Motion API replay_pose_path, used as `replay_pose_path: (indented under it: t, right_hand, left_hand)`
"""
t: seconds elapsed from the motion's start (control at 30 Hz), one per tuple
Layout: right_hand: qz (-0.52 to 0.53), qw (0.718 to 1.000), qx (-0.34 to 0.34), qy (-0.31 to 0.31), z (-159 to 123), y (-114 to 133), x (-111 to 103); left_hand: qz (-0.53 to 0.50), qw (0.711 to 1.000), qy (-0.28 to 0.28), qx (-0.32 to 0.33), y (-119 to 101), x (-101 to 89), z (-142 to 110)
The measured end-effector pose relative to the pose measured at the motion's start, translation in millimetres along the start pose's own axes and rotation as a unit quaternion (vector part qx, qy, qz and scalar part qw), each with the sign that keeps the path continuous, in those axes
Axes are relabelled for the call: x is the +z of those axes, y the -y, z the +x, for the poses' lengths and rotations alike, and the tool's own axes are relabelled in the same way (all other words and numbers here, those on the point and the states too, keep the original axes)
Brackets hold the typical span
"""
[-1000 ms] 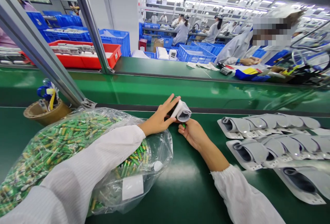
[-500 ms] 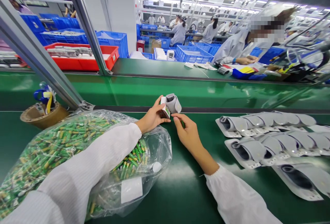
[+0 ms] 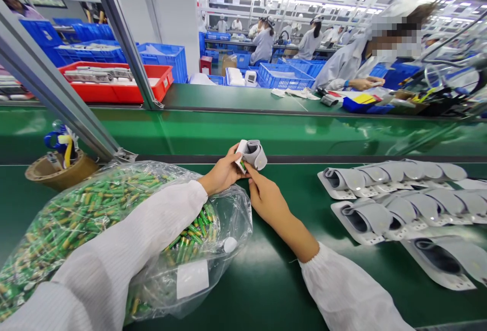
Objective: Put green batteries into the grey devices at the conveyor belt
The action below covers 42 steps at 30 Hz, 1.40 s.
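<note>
My left hand (image 3: 222, 172) is closed round a white wrist blood pressure monitor (image 3: 241, 152) with a rolled grey cuff (image 3: 255, 155). It holds the monitor tilted above the bench, with a bit of green, seemingly a battery (image 3: 242, 165), showing at the open side. My right hand (image 3: 268, 196) reaches in from the right, index fingertip against that side and the other fingers curled. Whatever those curled fingers hold, if anything, is hidden. Below my left forearm lies a clear plastic bag (image 3: 232, 219) full of green and gold batteries (image 3: 201, 227).
Rows of monitors with grey cuffs (image 3: 395, 214) lie on the right of the green bench (image 3: 266, 280). A brown cup (image 3: 63, 168) with scissors stands left, by a metal post (image 3: 125, 41). Beyond the raised ledge are a red tray (image 3: 163, 85), blue crates (image 3: 283, 77) and a co-worker (image 3: 342, 67).
My right hand has moved left and slightly up, bringing its index fingertip onto the monitor. My left hand keeps hold and has turned the monitor a little.
</note>
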State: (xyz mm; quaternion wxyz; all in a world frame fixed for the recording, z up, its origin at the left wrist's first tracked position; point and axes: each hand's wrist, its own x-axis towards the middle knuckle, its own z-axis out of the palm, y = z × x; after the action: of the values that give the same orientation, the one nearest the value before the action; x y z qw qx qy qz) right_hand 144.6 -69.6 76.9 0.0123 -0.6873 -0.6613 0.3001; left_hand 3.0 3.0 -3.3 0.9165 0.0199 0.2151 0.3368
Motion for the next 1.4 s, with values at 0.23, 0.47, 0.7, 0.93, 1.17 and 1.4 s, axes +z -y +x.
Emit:
replay_pose_path:
  t: [0.23,0.47,0.7,0.93,1.17,1.4]
  right_hand:
    - [0.074,0.995,-0.024,-0.061,0,11,-10]
    - [-0.160,0.985,0.048,0.035,-4,24,-13]
    - [-0.108,0.994,0.018,-0.019,1,16,-13]
    - [0.034,0.999,-0.028,-0.027,-3,13,-15]
    - [-0.232,0.972,0.018,-0.015,-5,31,-13]
    - [-0.191,0.979,-0.014,-0.068,-8,34,-14]
  left_hand:
    - [0.010,0.997,0.065,-0.045,7,-6.1,-1]
    - [-0.019,0.999,0.018,-0.043,3,-2.9,0]
    - [0.001,0.999,0.029,-0.035,3,0.7,-2]
    - [-0.009,0.994,0.081,-0.079,-1,-2.9,-4]
    - [-0.058,0.991,0.054,-0.109,-2,-5.7,0]
    - [-0.106,0.984,0.050,-0.134,-5,7.4,-5]
